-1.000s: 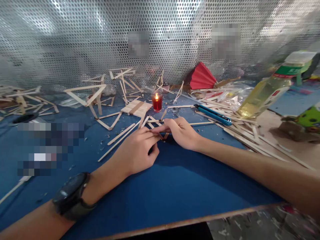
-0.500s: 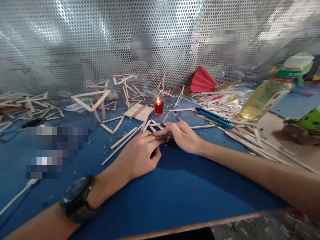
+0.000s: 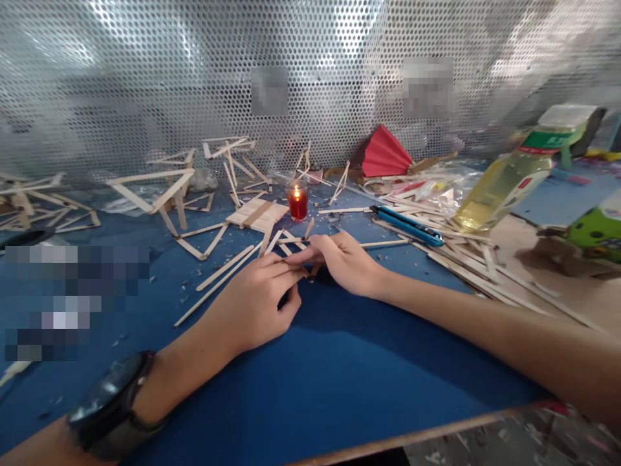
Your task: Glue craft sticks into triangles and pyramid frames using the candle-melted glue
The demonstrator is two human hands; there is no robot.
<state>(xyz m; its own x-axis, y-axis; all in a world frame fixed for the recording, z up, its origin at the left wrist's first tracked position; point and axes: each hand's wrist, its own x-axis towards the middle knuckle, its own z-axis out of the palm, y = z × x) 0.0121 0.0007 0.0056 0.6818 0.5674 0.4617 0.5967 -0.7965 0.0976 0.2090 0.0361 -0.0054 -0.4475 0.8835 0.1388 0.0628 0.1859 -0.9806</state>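
My left hand [image 3: 259,298], with a black watch [image 3: 114,404] on its wrist, is closed with fingertips on a small frame of wooden craft sticks [image 3: 290,243]. Against the same frame, my right hand [image 3: 347,262] is closed, its fingers meeting those of the left. Fingers cover much of the frame, so its joints are partly hidden. Just beyond stands a lit candle [image 3: 298,206] in a small red glass. A flat panel of craft sticks [image 3: 257,213] lies to the candle's left, and two loose sticks [image 3: 223,268] lie beside my left hand.
A blue utility knife [image 3: 407,225] rests on a heap of craft sticks [image 3: 478,275] at right, near a tilted bottle of yellow liquid [image 3: 504,178]. Several stick frames [image 3: 165,191] stand at back left, before a perforated metal screen [image 3: 194,84]. A red folded fan shape [image 3: 385,152] is behind.
The whole scene has shifted slightly left in view as the head turned. Both hands keep the same pose on the stick frame, with no clear movement of the frame itself.
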